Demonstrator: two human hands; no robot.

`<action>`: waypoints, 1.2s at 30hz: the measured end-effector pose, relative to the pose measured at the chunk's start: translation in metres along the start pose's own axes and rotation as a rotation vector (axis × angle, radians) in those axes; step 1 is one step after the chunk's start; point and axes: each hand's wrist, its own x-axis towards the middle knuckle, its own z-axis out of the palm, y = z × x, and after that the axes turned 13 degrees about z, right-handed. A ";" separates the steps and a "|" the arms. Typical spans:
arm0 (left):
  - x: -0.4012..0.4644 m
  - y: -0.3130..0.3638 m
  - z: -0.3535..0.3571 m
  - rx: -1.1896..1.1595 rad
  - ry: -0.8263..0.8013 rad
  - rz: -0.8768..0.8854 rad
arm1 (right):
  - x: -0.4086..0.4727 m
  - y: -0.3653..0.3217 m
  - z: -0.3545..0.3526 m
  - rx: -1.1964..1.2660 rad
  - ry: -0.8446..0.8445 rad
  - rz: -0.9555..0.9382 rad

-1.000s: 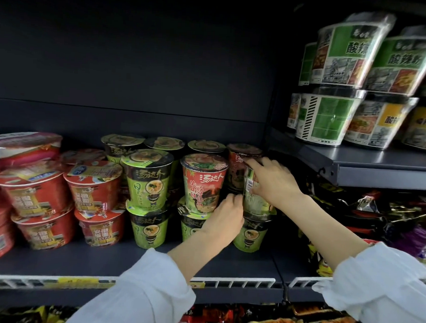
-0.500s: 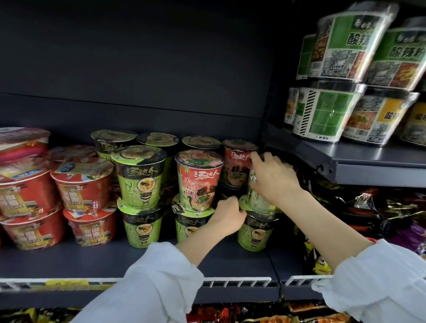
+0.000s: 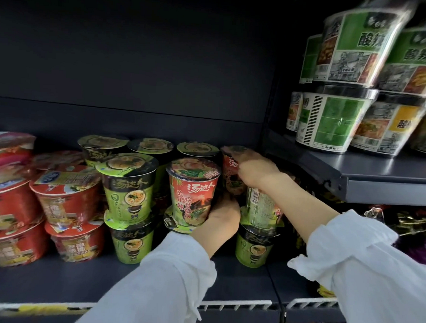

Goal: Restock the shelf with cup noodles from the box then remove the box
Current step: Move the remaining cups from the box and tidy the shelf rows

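Observation:
Green and red cup noodles stand in two-high stacks on the dark shelf [image 3: 55, 281]. My left hand [image 3: 220, 219] grips the lower right side of the front red cup [image 3: 192, 192], which sits on a green cup. My right hand [image 3: 254, 171] reaches further back, its fingers curled over the lid of the rear red cup [image 3: 230, 176]. Below that wrist, a cup with a barcode [image 3: 262, 205] stands on a green cup [image 3: 253, 248]. Another green stack [image 3: 130, 182] is to the left. The box is out of view.
Red noodle bowls [image 3: 66, 199] crowd the shelf's left end. Large green-labelled bowls [image 3: 335, 122] are stacked on a higher shelf [image 3: 389, 188] at right, which juts out close to my right arm. Snack bags [image 3: 412, 223] lie beneath it. A white rail [image 3: 235, 305] runs along the shelf front.
My right hand has moved off the barcode cup, up and back to the rear red cup's lid. My left hand slid in against the front red cup's base. The view moved closer.

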 end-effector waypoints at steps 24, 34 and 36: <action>0.012 -0.001 0.005 -0.152 0.163 -0.018 | 0.021 0.010 -0.006 0.041 -0.057 0.069; 0.000 -0.008 -0.001 -0.013 -0.003 0.072 | 0.044 -0.001 -0.006 -0.082 -0.037 0.108; -0.002 -0.008 -0.002 0.005 -0.018 0.076 | 0.045 -0.004 -0.008 -0.089 -0.014 0.110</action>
